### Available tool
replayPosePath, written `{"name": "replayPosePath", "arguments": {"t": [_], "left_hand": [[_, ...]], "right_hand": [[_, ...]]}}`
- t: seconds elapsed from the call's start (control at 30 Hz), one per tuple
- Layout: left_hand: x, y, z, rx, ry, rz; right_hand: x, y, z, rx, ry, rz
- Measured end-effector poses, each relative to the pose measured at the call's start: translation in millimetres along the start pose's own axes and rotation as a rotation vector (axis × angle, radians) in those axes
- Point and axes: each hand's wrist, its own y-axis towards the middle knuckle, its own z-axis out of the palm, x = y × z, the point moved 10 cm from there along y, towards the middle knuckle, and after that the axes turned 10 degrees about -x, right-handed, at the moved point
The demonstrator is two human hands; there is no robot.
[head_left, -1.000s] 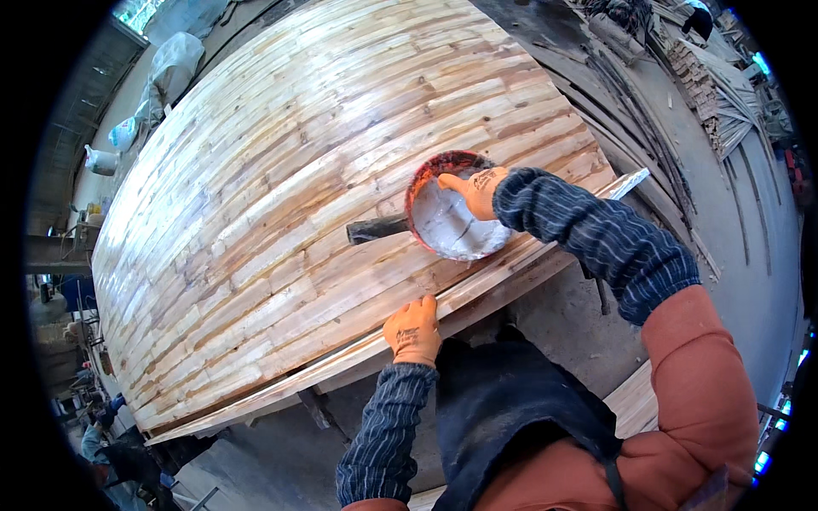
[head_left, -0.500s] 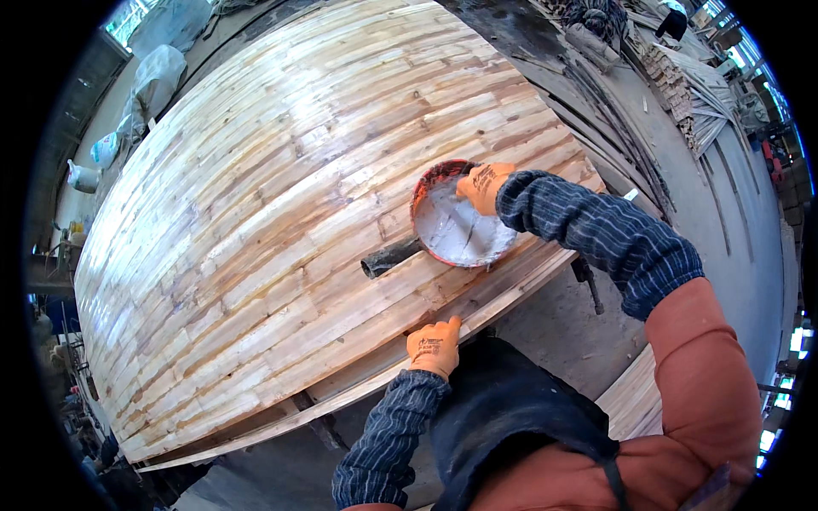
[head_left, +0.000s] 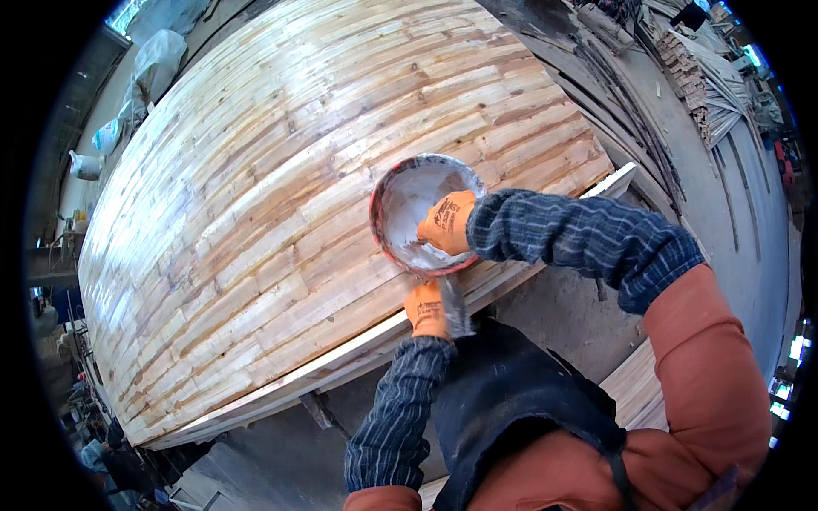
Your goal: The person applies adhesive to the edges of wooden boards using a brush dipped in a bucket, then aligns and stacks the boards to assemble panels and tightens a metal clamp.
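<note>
The red pan (head_left: 376, 223) has turned, its handle (head_left: 458, 310) within reach beside my left hand (head_left: 428, 312); my right hand (head_left: 448, 223) curls inside; what either grips I can't tell

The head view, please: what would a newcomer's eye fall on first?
First, the broad, shiny wood panel filling the middle and left. Then the round pot over its near edge, with the orange-gloved right hand reaching inside. Just below the pot, the left hand, gloved alike, is at a grey handle.
</note>
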Motion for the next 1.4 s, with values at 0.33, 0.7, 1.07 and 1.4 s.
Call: {"name": "replayPosePath", "arguments": {"t": [0.33, 0.7, 1.07, 1.4], "left_hand": [[0.3, -1.1, -5.4, -0.517, -0.072, 0.17], [5.6, -10.9, -19.4, -0.244, -0.057, 0.149], [9.6, -9.8, -17.9, -0.1, -0.084, 0.086], [15.1, 14.2, 18.7, -0.062, 0.008, 0.157]], "right_hand": [[-3.4, -16.6, -7.3, -0.014, 0.123, -0.009], [-12.0, -2.3, -2.7, 0.027, -0.18, 0.138], [-2.6, -3.9, 31.4, 0.089, 0.181, 0.122], [10.4, -10.5, 31.0, -0.084, 0.324, 0.085]]}}
